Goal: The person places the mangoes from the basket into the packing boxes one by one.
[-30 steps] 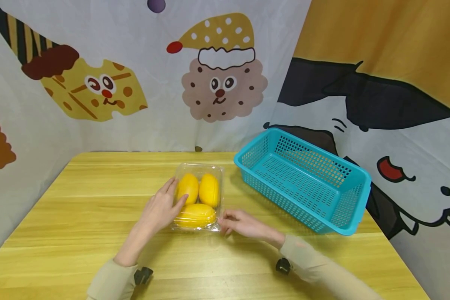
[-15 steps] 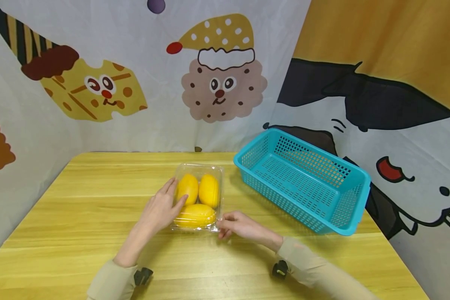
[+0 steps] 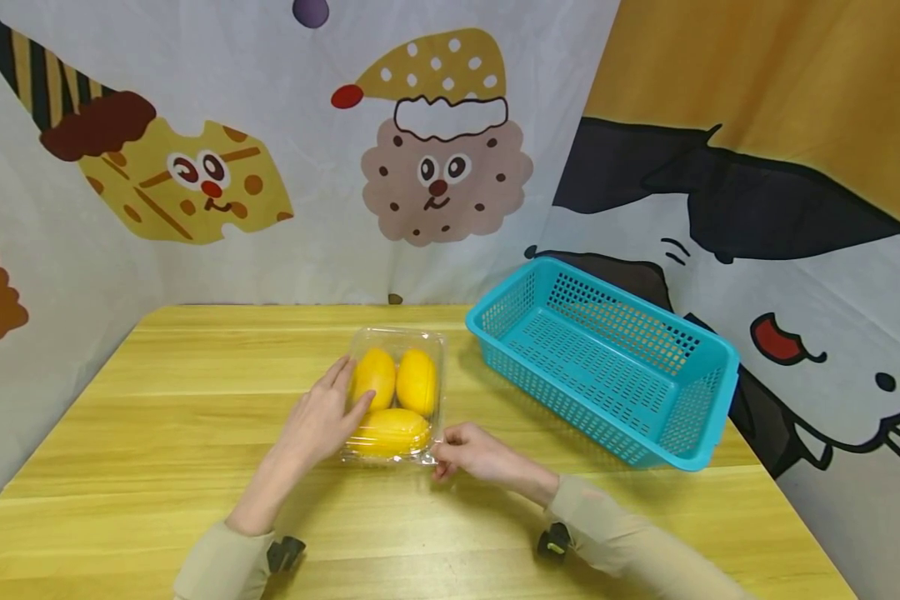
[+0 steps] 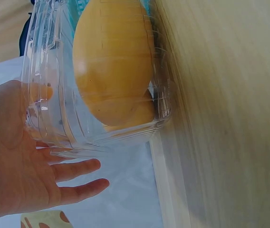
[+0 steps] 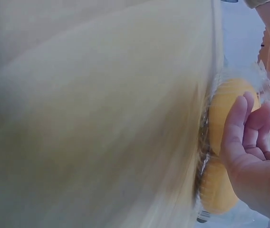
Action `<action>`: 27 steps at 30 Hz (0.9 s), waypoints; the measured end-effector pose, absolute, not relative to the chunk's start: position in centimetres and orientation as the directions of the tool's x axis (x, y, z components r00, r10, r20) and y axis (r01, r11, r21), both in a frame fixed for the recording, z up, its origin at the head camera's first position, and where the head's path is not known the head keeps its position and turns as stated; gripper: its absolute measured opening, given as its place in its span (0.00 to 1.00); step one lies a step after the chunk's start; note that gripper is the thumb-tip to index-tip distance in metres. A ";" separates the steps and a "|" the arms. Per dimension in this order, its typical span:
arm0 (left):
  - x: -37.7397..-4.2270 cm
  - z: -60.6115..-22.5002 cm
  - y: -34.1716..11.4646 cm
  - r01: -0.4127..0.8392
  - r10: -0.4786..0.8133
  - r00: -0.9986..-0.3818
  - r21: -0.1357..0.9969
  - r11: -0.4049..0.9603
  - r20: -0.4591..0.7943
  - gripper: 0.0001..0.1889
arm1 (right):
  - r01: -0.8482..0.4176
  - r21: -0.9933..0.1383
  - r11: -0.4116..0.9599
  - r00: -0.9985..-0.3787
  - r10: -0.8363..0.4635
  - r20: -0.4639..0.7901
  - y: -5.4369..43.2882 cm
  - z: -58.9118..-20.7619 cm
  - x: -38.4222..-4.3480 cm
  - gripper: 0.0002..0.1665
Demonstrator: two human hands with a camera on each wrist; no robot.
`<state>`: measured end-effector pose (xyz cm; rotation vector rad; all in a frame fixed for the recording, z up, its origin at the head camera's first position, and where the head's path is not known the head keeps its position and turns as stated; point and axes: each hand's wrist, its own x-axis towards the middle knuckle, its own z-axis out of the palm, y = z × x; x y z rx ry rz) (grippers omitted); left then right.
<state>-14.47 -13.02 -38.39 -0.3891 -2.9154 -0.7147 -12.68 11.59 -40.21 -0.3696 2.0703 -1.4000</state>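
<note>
A clear plastic clamshell box [image 3: 399, 337] lies on the table with three yellow mangoes [image 3: 390, 432] inside. Two mangoes stand side by side at the back; the third lies crosswise in front. My left hand [image 3: 318, 421] rests on the box's left side, its fingers extended; in the left wrist view this hand [image 4: 21, 161] has straight, spread fingers along the plastic. At the front right corner, my right hand [image 3: 468, 452] pinches the box's edge between thumb and forefinger. The right wrist view shows the right hand [image 5: 258, 171] with curled fingers, partly hiding the mangoes.
A turquoise perforated basket [image 3: 487, 342] stands on the right of the wooden table [image 3: 195, 400], behind my right hand. A cartoon-printed cloth [image 3: 315, 167] hangs behind the table and along its sides.
My right hand has shifted slightly left along the box's front right corner, and its wrist has moved a little left. The left hand and the box hold their place.
</note>
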 end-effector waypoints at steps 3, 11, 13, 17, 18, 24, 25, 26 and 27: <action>-14.5 -38.4 -13.0 0.278 0.221 -0.959 0.437 0.856 0.177 0.33 | 0.113 -0.906 0.409 -0.785 -0.522 -0.333 11.5 -40.3 -12.7 0.14; -14.4 -38.5 -13.1 0.274 0.217 -0.960 0.439 0.856 0.176 0.34 | 0.101 -0.908 0.408 -0.799 -0.510 -0.318 11.5 -40.5 -12.6 0.14; -14.4 -38.5 -13.1 0.274 0.217 -0.960 0.437 0.857 0.176 0.34 | 0.104 -0.909 0.404 -0.802 -0.507 -0.317 11.6 -40.5 -12.6 0.14; -14.4 -38.4 -13.1 0.276 0.216 -0.959 0.433 0.858 0.183 0.34 | 0.116 -0.914 0.390 -0.804 -0.503 -0.316 11.6 -40.5 -12.7 0.15; -14.4 -38.4 -13.1 0.277 0.216 -0.959 0.433 0.858 0.185 0.34 | 0.117 -0.915 0.387 -0.806 -0.501 -0.315 11.7 -40.6 -12.8 0.15; -14.5 -38.2 -13.1 0.294 0.224 -0.953 0.428 0.855 0.206 0.33 | -0.016 -0.890 0.455 -0.899 -0.396 -0.187 12.0 -40.1 -13.5 0.15; -14.6 -38.0 -13.1 0.300 0.227 -0.950 0.426 0.854 0.215 0.33 | -0.076 -0.871 0.485 -0.922 -0.366 -0.123 12.0 -39.9 -13.7 0.13; -14.6 -37.9 -13.0 0.304 0.229 -0.948 0.423 0.854 0.220 0.33 | -0.141 -0.842 0.520 -0.940 -0.337 -0.050 12.1 -39.6 -14.0 0.11; -14.7 -37.7 -12.9 0.307 0.230 -0.947 0.420 0.854 0.225 0.34 | -0.212 -0.801 0.561 -0.950 -0.312 0.033 12.1 -39.3 -14.3 0.09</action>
